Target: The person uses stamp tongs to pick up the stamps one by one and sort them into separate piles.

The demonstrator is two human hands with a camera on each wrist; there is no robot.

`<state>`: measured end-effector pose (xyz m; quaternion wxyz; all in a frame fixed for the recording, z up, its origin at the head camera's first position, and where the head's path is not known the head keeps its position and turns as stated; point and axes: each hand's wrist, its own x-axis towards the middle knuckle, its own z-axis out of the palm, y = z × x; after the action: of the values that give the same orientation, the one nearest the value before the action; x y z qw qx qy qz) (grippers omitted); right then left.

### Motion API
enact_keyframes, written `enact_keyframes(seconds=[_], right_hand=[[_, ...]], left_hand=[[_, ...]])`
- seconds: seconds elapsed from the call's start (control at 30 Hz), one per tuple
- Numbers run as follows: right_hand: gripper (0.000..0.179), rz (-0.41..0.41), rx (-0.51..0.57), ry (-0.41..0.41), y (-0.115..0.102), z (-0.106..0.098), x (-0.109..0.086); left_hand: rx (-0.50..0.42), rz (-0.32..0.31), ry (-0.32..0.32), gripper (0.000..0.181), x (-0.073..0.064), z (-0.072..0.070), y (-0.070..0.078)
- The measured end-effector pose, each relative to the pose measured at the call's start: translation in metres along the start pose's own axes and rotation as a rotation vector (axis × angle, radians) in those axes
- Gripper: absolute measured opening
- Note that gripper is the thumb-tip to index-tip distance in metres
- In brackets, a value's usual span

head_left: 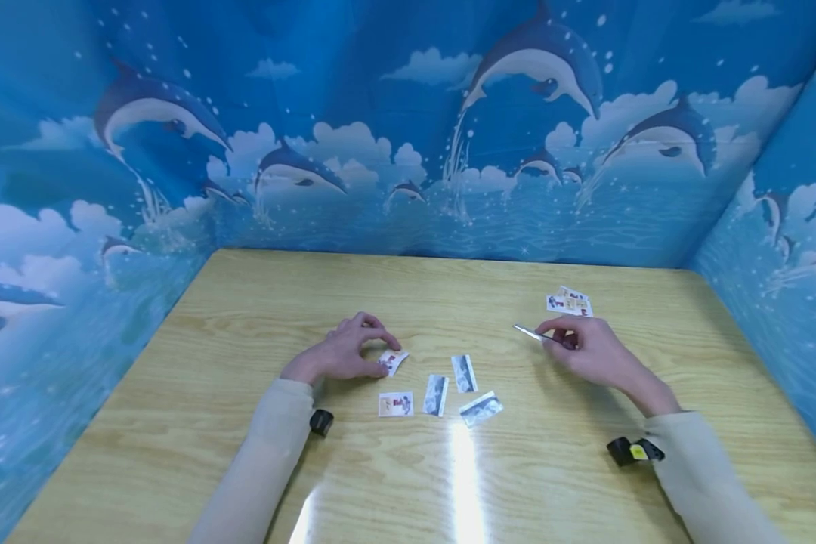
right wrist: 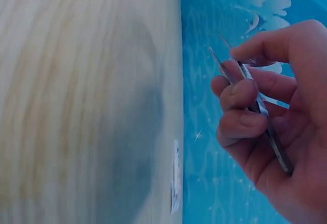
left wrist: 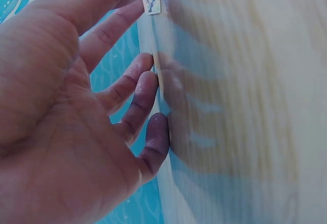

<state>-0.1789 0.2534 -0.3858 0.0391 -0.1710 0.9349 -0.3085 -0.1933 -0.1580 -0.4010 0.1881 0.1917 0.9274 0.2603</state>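
Note:
My left hand (head_left: 349,349) rests at the table with its thumb and index finger at opposite edges of a small printed stamp (head_left: 393,363), pinching it. In the left wrist view a corner of that stamp (left wrist: 152,2) shows by the index finger, while the other fingertips touch the tabletop. Metal tweezers (right wrist: 263,106) are gripped in my right hand (head_left: 588,351), raised above the table. Their two tips stand apart with nothing between them, pointing left in the head view. Just below the left hand lies another coloured stamp (head_left: 396,404).
Three grey-blue stamps (head_left: 436,395) lie loosely grouped at the middle of the wooden table (head_left: 299,287). Several overlapping coloured stamps (head_left: 569,302) sit behind the right hand. A dolphin-printed blue curtain (head_left: 381,204) stands along the back and sides.

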Motion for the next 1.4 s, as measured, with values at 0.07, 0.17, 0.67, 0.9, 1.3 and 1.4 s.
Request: enact_keyframes(seconds=[0.07,0.17,0.67,0.9,1.3,1.4], right_hand=[[0.023,-0.016,-0.009,-0.008,-0.003,0.002,0.001],[0.023,-0.038,-0.016,-0.024,-0.008,0.004,0.002],[0.026,-0.05,0.019,-0.069,-0.015,0.022,0.005],[0.026,-0.054,0.048,-0.114,-0.026,0.029,0.01],[0.025,-0.107,0.068,-0.204,-0.045,0.044,0.022],[0.026,-0.119,0.081,-0.221,-0.05,0.048,0.025]], left_hand=[[-0.002,-0.004,-0.001,0.034,0.0,0.0,0.0],[-0.003,-0.005,0.0,0.034,-0.001,0.0,0.001],[-0.009,-0.005,-0.004,0.035,0.001,0.0,0.001],[-0.001,0.001,-0.006,0.035,0.001,-0.001,-0.002],[0.004,-0.001,-0.003,0.035,0.0,0.0,-0.001],[0.001,-0.006,-0.003,0.035,0.0,0.0,-0.001]])
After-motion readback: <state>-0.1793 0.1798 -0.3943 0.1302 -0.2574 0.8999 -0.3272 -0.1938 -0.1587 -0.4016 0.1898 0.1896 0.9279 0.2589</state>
